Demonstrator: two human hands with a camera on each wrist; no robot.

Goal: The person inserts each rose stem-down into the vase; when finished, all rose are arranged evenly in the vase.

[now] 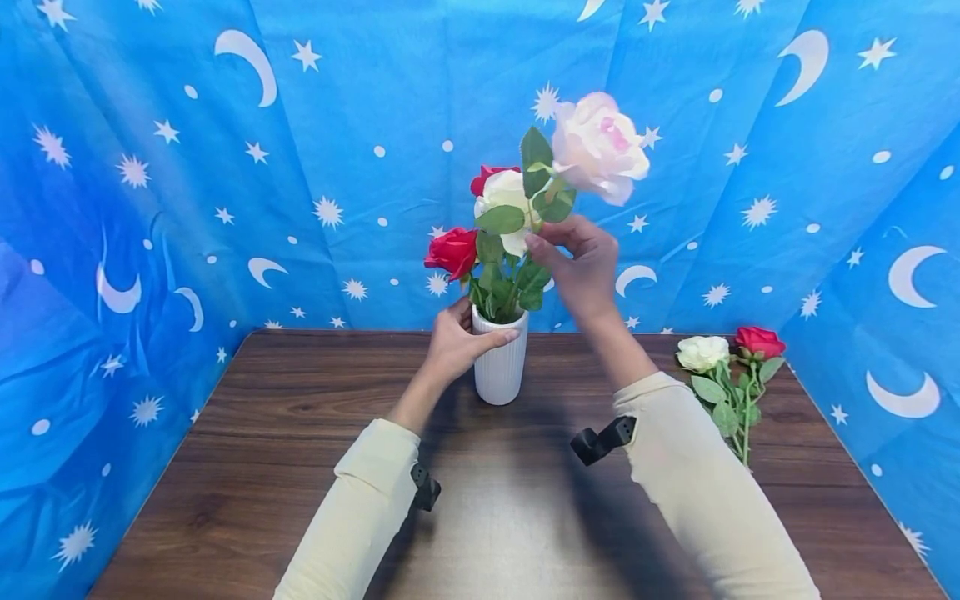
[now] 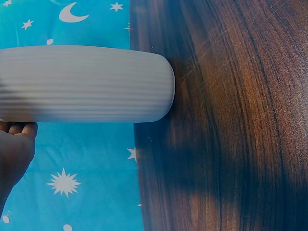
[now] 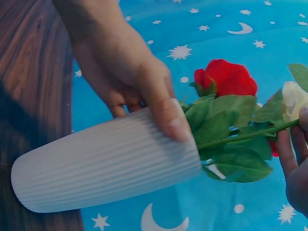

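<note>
the left hand [image 1: 457, 340] grips the white vase [image 1: 498, 375] near its top while the right hand [image 1: 588, 267] pinches the pink rose [image 1: 600, 150] above it by the stem [image 3: 245, 136], insertion seemingly underway, likely calling for easing it down.

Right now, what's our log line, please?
left hand: grips white vase near rim; right hand: pinches pink rose by stem; in vase: red roses, white rose; on table: another white rose, another red rose

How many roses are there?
6: the pink rose in the right hand, two red roses and one white rose in the vase, plus a white bloom and a red bloom lying on the table. Others may be hidden.
</note>
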